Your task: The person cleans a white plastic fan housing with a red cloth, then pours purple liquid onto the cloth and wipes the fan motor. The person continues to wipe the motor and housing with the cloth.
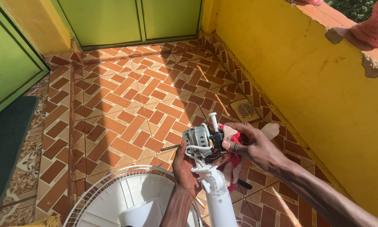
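While the left hand [185, 168] grips the bare fan motor [199, 141] atop its white stand [216, 189], the right hand [250, 145] presses a red-white cloth [233, 136] against it, grille [113, 197] already off below, cleaning seemingly midway.

Open tiled floor [126, 96] ahead; yellow wall [306, 84] and fan grille [113, 189] hem the sides.

I saw no package, label, sign or screen anywhere around me on the floor or walls.
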